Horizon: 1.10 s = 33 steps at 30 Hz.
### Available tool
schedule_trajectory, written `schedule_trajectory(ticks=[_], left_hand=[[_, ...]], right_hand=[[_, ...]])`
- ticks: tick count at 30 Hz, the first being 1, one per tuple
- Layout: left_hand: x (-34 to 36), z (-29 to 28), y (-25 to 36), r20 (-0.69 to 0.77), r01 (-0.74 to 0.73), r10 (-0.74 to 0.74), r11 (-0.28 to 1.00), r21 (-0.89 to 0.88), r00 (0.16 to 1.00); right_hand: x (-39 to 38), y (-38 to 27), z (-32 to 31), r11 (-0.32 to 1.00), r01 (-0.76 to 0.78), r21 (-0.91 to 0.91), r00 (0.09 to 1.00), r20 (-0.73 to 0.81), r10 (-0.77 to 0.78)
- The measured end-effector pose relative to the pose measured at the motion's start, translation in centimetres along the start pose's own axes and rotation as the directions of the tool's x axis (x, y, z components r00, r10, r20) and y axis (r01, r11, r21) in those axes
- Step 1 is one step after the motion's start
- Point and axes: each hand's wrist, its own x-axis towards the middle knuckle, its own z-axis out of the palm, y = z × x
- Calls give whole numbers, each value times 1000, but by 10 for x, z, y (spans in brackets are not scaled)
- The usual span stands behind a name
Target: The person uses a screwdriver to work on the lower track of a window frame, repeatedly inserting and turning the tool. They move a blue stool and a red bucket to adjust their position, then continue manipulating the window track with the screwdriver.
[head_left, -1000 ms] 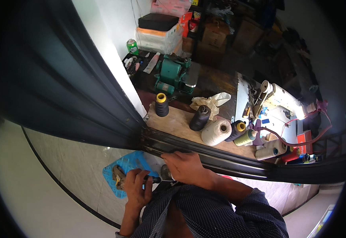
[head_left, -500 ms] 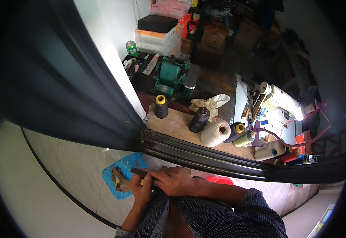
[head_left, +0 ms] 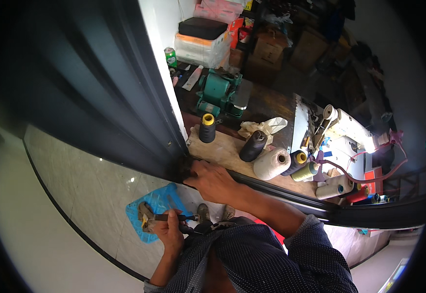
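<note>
My left hand (head_left: 170, 233), low in the middle, is closed around a dark, bar-shaped tool (head_left: 162, 217). The tool juts out past both sides of the fingers, and its kind is not clear. My right hand (head_left: 212, 181) reaches across to the corner where the dark door panel (head_left: 130, 97) meets the dark sill track (head_left: 291, 196). Its fingers are bent and pressed together against that corner. What they pinch, if anything, is hidden in shadow.
A wooden board (head_left: 223, 152) behind the track carries several thread cones, among them a white cone (head_left: 270, 165). A green motor (head_left: 216, 88) and a lit sewing machine (head_left: 352, 128) stand beyond. On the floor lies a blue plastic tray (head_left: 149, 238) with a brown cloth (head_left: 145, 215).
My right hand has left the tool and moved up to the frame corner. My left hand keeps the tool. The view has shifted slightly.
</note>
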Motion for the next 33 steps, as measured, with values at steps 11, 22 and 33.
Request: schedule_trajectory(ticks=[11,22,33], left_hand=[[1,-2,-5,24,-7,8,998,-64,1000],[3,-10,-8,32,4,-3,1000,-30,999],[0,-14,-10,-7,-32,32,999,-5,999]], right_hand=[[22,1,-5,982,142,-126,969,223,-112],[17,2,4,986,159,-53,982,114,-152],[16,4,7,983,180,-42,980,89,-176]])
